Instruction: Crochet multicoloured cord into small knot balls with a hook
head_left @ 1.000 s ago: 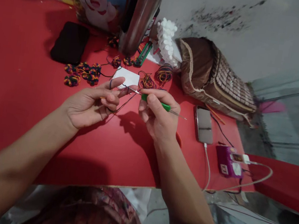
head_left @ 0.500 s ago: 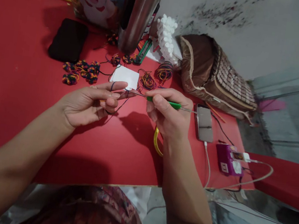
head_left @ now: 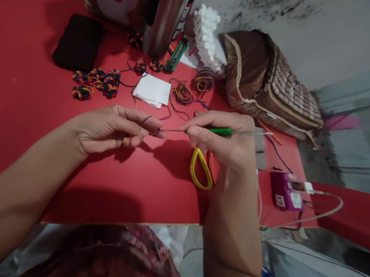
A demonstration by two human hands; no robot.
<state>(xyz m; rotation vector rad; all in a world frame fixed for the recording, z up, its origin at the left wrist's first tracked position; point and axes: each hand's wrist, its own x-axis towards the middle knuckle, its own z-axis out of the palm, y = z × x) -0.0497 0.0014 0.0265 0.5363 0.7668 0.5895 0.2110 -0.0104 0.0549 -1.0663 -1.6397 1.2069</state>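
Observation:
My right hand (head_left: 222,134) pinches the green handle of a crochet hook (head_left: 219,131), whose thin metal shaft points left at my other hand. Dark yarn (head_left: 145,120) loops over the fingers of my left hand (head_left: 117,130), and its thumb presses against the fingers where the strand meets the hook's tip. The stitch itself is too small to make out. Behind my hands lie a loose tangle of multicoloured yarn (head_left: 182,93) and a wound yarn ball (head_left: 203,79). Several knotted yarn flowers (head_left: 108,82) rest at the left, beyond my left hand.
Yellow-handled scissors (head_left: 201,170) lie beside my right wrist. White paper (head_left: 152,90), a black case (head_left: 78,42), a steel flask (head_left: 169,17) and a green cutter (head_left: 176,55) sit farther back. At the right are a brown bag (head_left: 272,77), a partly covered phone (head_left: 259,149) and a purple adapter (head_left: 284,190).
My right hand has moved slightly right with the crochet hook, uncovering more of the scissors and covering much of the phone. My left fingers have straightened somewhat. The view has shifted a little.

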